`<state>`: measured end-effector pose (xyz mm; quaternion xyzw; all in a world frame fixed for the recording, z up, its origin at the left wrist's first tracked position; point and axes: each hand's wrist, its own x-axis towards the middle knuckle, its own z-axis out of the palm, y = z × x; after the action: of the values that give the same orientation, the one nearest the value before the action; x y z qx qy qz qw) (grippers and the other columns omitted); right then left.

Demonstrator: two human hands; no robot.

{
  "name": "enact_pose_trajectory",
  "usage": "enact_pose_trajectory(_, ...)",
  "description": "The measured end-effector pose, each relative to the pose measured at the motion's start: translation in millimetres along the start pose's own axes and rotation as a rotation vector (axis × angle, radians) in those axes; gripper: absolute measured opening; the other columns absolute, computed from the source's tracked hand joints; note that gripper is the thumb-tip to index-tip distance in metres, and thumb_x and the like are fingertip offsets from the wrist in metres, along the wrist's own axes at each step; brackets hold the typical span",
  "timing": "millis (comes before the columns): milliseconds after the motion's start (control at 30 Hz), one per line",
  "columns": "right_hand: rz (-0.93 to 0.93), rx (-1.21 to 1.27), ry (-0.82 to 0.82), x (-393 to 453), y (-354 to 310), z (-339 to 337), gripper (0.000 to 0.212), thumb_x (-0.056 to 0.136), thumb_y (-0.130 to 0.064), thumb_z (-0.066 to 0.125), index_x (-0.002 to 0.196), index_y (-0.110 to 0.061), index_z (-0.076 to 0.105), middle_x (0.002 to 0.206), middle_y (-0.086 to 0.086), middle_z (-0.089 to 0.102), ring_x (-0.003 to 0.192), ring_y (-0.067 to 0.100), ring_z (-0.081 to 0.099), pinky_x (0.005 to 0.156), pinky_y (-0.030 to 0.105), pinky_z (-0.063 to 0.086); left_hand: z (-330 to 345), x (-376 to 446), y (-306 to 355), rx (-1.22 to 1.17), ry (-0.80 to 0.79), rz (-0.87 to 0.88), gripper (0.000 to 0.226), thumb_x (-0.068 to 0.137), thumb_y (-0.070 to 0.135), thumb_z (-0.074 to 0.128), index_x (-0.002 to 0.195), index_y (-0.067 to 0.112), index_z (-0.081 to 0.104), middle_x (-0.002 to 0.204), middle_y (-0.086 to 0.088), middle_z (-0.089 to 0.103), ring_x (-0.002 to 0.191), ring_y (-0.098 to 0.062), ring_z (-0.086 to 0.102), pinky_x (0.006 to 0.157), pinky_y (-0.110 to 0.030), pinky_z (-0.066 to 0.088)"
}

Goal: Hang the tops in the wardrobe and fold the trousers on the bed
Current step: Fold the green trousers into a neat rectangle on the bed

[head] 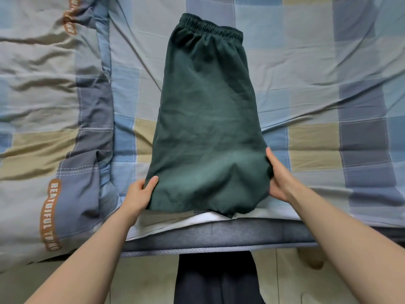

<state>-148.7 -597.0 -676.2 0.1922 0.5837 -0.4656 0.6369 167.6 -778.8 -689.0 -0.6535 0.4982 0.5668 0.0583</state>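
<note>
Gripping the near end of the dark green trousers (208,119), the left hand (140,194) and right hand (279,176) each pinch 1 corner, thumb on top and fingers curled beneath, low in the frame. The trousers lie already narrowed lengthwise on the checked bed sheet (306,73), running up to the elastic waistband (211,26) at top centre. Light, limp and crease-prone, they seem best held at both corners; the quilt (43,95) lies at left.

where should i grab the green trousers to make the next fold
Grip the near end of the dark green trousers at its two corners, coming in from either side, as the left hand and right hand do now. They lie lengthwise with the elastic waistband far away, so lifting this end should fold it toward the waistband.
</note>
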Motion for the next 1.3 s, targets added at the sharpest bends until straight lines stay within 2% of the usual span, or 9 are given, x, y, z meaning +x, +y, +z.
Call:
enact_pose_trajectory(200,0.001,-0.351,-0.086,-21,19,-8,0.059,0.073,-0.031,0.072,0.129,-0.018,0.057,0.119,-0.002,0.069,0.109,0.019,0.065,0.087,0.036,0.049,-10,-15,-15,-0.287,-0.241,-0.091,0.035,0.085,0.013,0.072,0.119,0.008,0.064,0.113,-0.005,0.073,0.103,-0.021,0.070,0.082,-0.028,0.056)
enact_pose_trajectory(333,-0.039,-0.342,-0.113,-47,15,-27,0.042,0.086,-0.028,0.062,0.126,-0.018,0.056,0.118,0.000,0.069,0.105,0.022,0.066,0.084,0.039,0.052,-24,-27,-16,-0.517,-0.388,-0.140,0.043,0.080,0.016,0.072,0.121,0.008,0.063,0.118,-0.006,0.071,0.106,-0.020,0.069,0.072,-0.026,0.058)
enact_pose_trajectory(500,0.014,-0.634,0.029,-64,48,-42,0.010,0.101,-0.018,0.048,0.102,-0.010,0.042,0.056,0.006,0.051,0.034,0.015,0.047,0.034,0.013,0.025,-14,-42,-24,-0.116,-0.130,-0.150,0.017,0.087,0.006,0.070,0.102,0.004,0.064,0.111,-0.017,0.071,0.087,-0.025,0.070,0.074,-0.037,0.060)
enact_pose_trajectory(600,0.150,-0.757,0.125,-58,62,-47,0.013,0.100,-0.017,0.045,0.088,-0.014,0.044,0.066,0.005,0.059,0.046,0.016,0.060,0.042,0.017,0.031,10,-58,-24,0.766,0.196,-0.068,0.026,0.083,0.006,0.065,0.105,0.007,0.051,0.116,-0.020,0.061,0.100,-0.035,0.058,0.085,-0.043,0.048)
enact_pose_trajectory(733,0.237,-1.132,0.182,-48,47,-58,0.021,0.090,-0.008,0.044,0.071,-0.010,0.054,0.071,0.012,0.063,0.053,0.020,0.055,0.048,0.018,0.034,57,-77,2,0.922,0.449,0.151,0.069,0.070,0.001,0.070,0.133,0.010,0.043,0.122,-0.019,0.046,0.107,-0.042,0.047,0.081,-0.050,0.042)
enact_pose_trajectory(867,-0.127,-1.127,0.404,-30,8,-53,0.025,0.092,-0.007,0.045,0.071,-0.010,0.059,0.074,0.012,0.068,0.060,0.022,0.059,0.052,0.023,0.043,114,-82,43,0.907,0.113,0.652,0.053,0.072,0.006,0.061,0.125,0.011,0.054,0.119,-0.014,0.050,0.102,-0.038,0.049,0.082,-0.048,0.046)
enact_pose_trajectory(1000,-0.281,-0.728,0.361,-8,-22,-38,0.023,0.096,-0.013,0.050,0.117,-0.006,0.056,0.096,0.005,0.062,0.074,0.015,0.057,0.065,0.027,0.047,181,-86,60,0.824,-0.347,0.746,0.043,0.090,0.015,0.048,0.132,0.016,0.049,0.127,-0.006,0.048,0.114,-0.030,0.046,0.095,-0.045,0.043)
enact_pose_trajectory(1167,-0.196,-0.893,0.145,4,-27,-18,0.027,0.092,-0.026,0.062,0.114,-0.011,0.056,0.097,-0.001,0.062,0.078,0.010,0.057,0.063,0.019,0.042,219,-85,56,0.839,-0.281,0.493,0.056,0.095,0.037,0.051,0.145,0.018,0.031,0.138,-0.005,0.041,0.122,-0.031,0.041,0.097,-0.045,0.041)
enact_pose_trajectory(1300,-0.237,-1.062,0.121,0,-27,-1,0.029,0.091,-0.026,0.060,0.099,0.002,0.062,0.093,0.015,0.069,0.081,0.026,0.064,0.075,0.038,0.052,224,-92,54,0.714,-0.180,0.391,0.077,0.087,0.055,0.059,0.145,0.016,0.026,0.140,-0.003,0.041,0.120,-0.031,0.042,0.097,-0.043,0.040)
